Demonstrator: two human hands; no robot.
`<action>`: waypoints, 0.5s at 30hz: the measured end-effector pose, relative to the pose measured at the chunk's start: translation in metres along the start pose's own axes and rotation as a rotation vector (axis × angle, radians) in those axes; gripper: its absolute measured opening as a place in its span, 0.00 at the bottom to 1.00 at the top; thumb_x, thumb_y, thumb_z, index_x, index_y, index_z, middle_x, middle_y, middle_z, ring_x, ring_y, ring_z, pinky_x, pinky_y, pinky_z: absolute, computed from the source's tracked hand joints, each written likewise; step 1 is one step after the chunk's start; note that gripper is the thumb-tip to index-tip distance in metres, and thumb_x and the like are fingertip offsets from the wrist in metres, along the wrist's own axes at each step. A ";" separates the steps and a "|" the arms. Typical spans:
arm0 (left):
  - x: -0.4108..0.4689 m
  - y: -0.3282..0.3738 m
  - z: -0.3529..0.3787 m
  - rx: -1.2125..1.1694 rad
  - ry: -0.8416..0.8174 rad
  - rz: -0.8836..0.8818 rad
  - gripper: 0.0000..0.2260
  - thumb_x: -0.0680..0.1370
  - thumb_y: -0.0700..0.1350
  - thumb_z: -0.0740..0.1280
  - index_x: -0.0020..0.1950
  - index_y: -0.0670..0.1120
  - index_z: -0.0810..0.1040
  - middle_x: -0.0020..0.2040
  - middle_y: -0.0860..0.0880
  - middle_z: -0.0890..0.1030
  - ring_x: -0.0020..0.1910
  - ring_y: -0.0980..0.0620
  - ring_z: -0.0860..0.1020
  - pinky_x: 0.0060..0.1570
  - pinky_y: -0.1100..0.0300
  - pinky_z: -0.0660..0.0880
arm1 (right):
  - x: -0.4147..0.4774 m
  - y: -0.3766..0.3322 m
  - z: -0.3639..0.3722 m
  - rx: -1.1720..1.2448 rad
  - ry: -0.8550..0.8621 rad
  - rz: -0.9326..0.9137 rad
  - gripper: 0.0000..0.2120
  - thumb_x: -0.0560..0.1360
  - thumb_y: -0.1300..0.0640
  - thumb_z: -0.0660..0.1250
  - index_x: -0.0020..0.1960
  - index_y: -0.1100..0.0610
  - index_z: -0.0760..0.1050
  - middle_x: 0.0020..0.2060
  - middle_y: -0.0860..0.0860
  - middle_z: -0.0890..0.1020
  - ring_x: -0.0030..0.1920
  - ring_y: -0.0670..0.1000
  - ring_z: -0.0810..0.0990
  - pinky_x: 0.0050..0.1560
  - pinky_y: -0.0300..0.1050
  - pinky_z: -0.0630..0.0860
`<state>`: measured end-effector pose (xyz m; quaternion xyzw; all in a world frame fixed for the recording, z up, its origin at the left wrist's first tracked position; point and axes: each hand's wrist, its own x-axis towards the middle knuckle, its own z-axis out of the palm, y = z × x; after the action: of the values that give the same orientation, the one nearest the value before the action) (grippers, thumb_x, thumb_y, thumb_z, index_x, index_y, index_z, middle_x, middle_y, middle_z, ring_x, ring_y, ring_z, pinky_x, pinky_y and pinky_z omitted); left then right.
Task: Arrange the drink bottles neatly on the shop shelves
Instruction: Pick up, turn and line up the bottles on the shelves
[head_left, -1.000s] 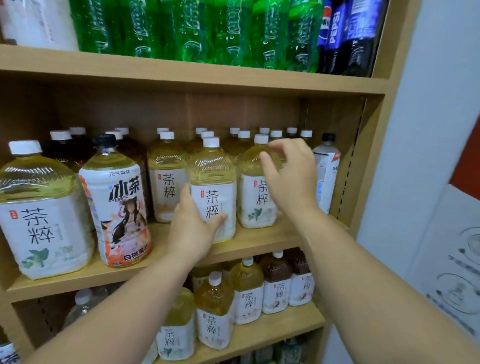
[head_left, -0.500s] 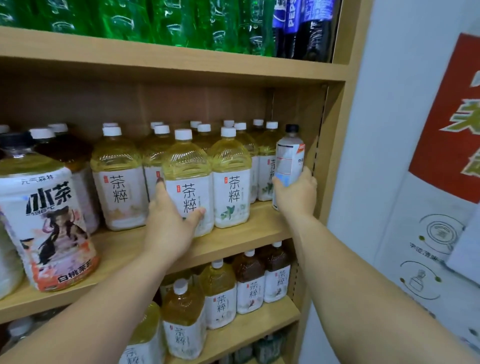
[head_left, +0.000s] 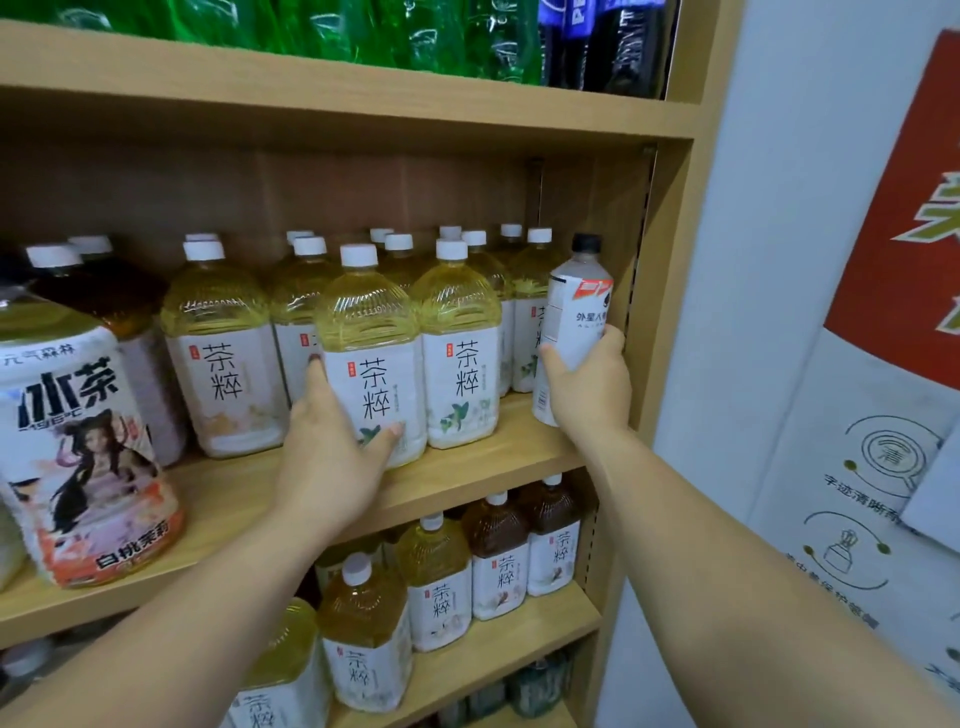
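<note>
Rows of yellow tea bottles with white caps and white labels stand on the middle wooden shelf (head_left: 483, 467). My left hand (head_left: 332, 452) grips the front tea bottle (head_left: 369, 358) at its base, thumb across the label. My right hand (head_left: 589, 384) grips a slim white bottle with a black cap (head_left: 579, 306) at the shelf's right end, next to the side panel. Another tea bottle (head_left: 460, 343) stands between the two held ones. A large white-labelled bottle with a figure on it (head_left: 78, 457) stands at the front left.
Green bottles (head_left: 311, 26) and dark cola bottles (head_left: 613, 41) fill the top shelf. Smaller yellow and brown tea bottles (head_left: 493, 561) stand on the lower shelf. A white wall with a red poster (head_left: 893, 208) is right of the shelving's side panel (head_left: 670, 286).
My right hand left the tea bottle tops and moved right to take hold of the black-capped white bottle. My left hand stays on the front tea bottle. The view shifted right.
</note>
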<state>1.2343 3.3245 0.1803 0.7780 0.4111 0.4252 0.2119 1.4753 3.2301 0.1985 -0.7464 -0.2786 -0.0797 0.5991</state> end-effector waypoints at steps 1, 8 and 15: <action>0.000 0.000 0.001 0.008 -0.006 -0.003 0.42 0.72 0.50 0.78 0.78 0.52 0.56 0.68 0.47 0.75 0.68 0.46 0.74 0.63 0.44 0.76 | -0.006 0.001 -0.003 0.019 0.011 -0.018 0.31 0.76 0.45 0.73 0.71 0.56 0.63 0.63 0.55 0.78 0.59 0.56 0.80 0.56 0.53 0.79; -0.009 0.018 0.018 -0.001 -0.026 0.007 0.48 0.74 0.49 0.77 0.82 0.56 0.46 0.72 0.45 0.72 0.70 0.44 0.72 0.66 0.43 0.75 | -0.048 0.001 -0.032 0.085 -0.042 -0.141 0.34 0.74 0.42 0.73 0.73 0.51 0.63 0.64 0.46 0.78 0.61 0.46 0.78 0.59 0.46 0.79; -0.010 0.044 0.040 0.003 -0.053 0.013 0.49 0.77 0.50 0.74 0.83 0.50 0.39 0.75 0.41 0.66 0.72 0.42 0.71 0.67 0.47 0.72 | -0.063 -0.004 -0.045 0.097 -0.095 -0.170 0.33 0.73 0.44 0.75 0.72 0.50 0.64 0.63 0.43 0.77 0.61 0.42 0.77 0.61 0.44 0.78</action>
<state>1.2850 3.2915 0.1831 0.7919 0.4008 0.4054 0.2187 1.4303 3.1684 0.1853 -0.6932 -0.3722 -0.0812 0.6118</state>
